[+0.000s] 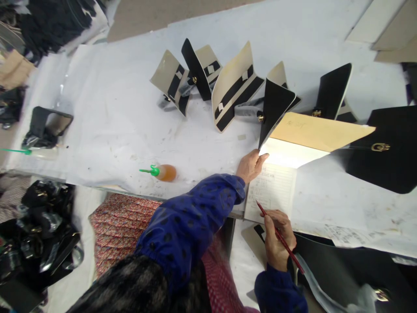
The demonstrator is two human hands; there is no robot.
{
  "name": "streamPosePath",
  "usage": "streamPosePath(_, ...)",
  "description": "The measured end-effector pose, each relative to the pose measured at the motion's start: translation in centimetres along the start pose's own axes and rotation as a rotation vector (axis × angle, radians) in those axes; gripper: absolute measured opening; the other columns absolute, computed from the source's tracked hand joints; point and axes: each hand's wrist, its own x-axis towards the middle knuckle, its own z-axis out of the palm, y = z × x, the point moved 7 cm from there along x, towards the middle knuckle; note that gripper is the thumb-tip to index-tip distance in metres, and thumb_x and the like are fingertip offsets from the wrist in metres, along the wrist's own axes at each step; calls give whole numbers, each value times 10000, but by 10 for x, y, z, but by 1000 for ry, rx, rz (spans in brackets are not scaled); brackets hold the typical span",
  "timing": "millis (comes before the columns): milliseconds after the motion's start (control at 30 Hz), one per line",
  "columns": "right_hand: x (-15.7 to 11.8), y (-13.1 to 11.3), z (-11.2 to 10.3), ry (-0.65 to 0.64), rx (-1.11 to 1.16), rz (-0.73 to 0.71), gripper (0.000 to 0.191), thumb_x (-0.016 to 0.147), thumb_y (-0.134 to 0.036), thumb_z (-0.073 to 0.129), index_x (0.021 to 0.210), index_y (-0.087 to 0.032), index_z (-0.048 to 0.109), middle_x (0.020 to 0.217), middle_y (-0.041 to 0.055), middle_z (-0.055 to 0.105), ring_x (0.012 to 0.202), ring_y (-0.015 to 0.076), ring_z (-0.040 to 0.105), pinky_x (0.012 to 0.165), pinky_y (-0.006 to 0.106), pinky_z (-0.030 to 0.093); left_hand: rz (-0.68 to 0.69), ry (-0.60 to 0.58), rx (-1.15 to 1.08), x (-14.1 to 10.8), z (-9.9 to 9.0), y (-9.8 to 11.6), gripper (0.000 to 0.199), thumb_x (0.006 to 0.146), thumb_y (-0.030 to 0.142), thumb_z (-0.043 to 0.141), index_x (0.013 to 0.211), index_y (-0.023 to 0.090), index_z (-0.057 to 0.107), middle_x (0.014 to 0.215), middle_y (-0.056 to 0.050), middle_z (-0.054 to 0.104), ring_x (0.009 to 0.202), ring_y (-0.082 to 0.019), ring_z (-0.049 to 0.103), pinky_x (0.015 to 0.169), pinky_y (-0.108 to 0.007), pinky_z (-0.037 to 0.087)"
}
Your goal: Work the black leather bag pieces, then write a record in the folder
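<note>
- The right hand (276,238) was clamped on a pen (290,253), probably light and stiff.
- The left hand (251,166) gripped the notebook (278,189) beside it, likely floppy, best held by its edge.

The notebook (270,191) has matt ruled paper and a smooth card cover (321,132); the pencil (284,243) looks glossy. The flaps (387,171) are smooth, leather-like and mostly matt, with shiny gold metal clasps (380,147). Clear, crinkled plastic wrap (249,108) catches light. The bottle (167,173) is translucent plastic, its nozzle (154,170) opaque plastic. Scuffed, paper-like sheeting (114,108) covers the table. The sleeve (195,213) is creased cloth with a slight sheen.
</note>
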Motion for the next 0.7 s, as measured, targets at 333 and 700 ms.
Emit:
streamPosePath(333, 1, 1, 1, 26, -92, -2, 40, 884, -158, 625, 922, -152, 615, 909, 72, 617, 931, 205, 582, 853, 424, 461, 1, 7, 25, 1, 2, 0, 349, 1022, 377, 333, 924, 143, 573, 923, -124, 648, 905, -238, 618, 807, -335, 474)
streamPosePath(700, 0, 0, 2, 16, -84, -30, 44, 879, -158, 624, 919, -163, 609, 914, 67, 620, 931, 204, 579, 880, 436, 451, 16, 14, 37, 1, 3, 0, 378, 1020, 396, 298, 917, 150, 566, 907, -129, 639, 894, -240, 614, 807, -344, 481)
